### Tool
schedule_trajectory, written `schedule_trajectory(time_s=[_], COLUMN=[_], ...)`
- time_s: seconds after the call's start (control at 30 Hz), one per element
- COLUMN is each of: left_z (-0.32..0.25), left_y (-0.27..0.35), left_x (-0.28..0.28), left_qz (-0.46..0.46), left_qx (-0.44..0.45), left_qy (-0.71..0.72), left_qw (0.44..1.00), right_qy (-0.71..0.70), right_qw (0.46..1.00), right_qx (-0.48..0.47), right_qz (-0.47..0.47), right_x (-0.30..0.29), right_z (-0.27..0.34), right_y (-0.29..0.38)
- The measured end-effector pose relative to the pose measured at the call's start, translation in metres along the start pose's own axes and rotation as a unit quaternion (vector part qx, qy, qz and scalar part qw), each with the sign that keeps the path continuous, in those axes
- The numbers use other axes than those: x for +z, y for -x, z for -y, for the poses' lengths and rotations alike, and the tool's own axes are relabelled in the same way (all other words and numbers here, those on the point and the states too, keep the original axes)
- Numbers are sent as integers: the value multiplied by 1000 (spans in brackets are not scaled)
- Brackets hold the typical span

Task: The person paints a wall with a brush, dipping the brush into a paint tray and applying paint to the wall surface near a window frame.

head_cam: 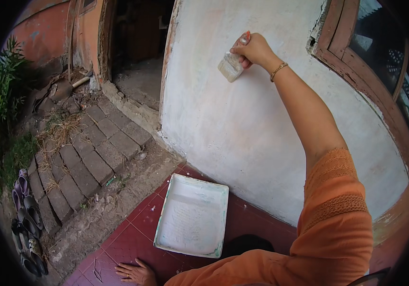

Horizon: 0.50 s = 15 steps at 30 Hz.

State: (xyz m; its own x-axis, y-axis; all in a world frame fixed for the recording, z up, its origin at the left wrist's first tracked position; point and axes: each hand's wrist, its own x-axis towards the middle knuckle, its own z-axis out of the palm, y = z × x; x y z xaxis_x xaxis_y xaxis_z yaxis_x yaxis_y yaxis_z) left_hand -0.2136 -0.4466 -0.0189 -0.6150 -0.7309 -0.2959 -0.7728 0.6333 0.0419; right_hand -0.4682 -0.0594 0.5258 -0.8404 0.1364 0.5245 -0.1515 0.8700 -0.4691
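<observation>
My right hand [255, 49] grips the red handle of a flat paintbrush [230, 68]. Its pale bristles point down and to the left, at the surface of a whitewashed wall [226, 132]; whether they touch it is hard to tell. Streaks of white cover the wall, with fainter pinkish patches showing through. Below the wall, a paint tray [192, 214] coated in white paint lies on the red tiled floor [129, 239], green stains along its rim. My left hand [136, 273] rests palm down on the tiles, fingers spread, holding nothing.
A wooden window frame [351, 53] borders the wall at the right. Left of the wall is an open doorway [138, 53] with a rough sill. Concrete pavers [93, 161], dry grass and several shoes [29, 221] lie beyond the tile edge. A leafy plant [10, 78] grows at far left.
</observation>
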Motion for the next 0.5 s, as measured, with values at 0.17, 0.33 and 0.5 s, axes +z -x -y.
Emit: schedule_trajectory(time_s=[0.17, 0.33, 0.5], left_z=[-2, 5, -2], left_y=[0, -17, -3], left_x=[2, 29, 10], left_qz=[-3, -37, -18], left_qx=[-1, 2, -3], left_qy=[-20, -25, -27], left_qw=[1000, 999, 999], right_qy=[3, 351, 472], right_qw=[978, 744, 772], right_qx=[-54, -398, -350], right_qz=[-202, -406, -241], right_x=[-83, -91, -27], right_z=[63, 48, -60], right_y=[-9, 6, 63])
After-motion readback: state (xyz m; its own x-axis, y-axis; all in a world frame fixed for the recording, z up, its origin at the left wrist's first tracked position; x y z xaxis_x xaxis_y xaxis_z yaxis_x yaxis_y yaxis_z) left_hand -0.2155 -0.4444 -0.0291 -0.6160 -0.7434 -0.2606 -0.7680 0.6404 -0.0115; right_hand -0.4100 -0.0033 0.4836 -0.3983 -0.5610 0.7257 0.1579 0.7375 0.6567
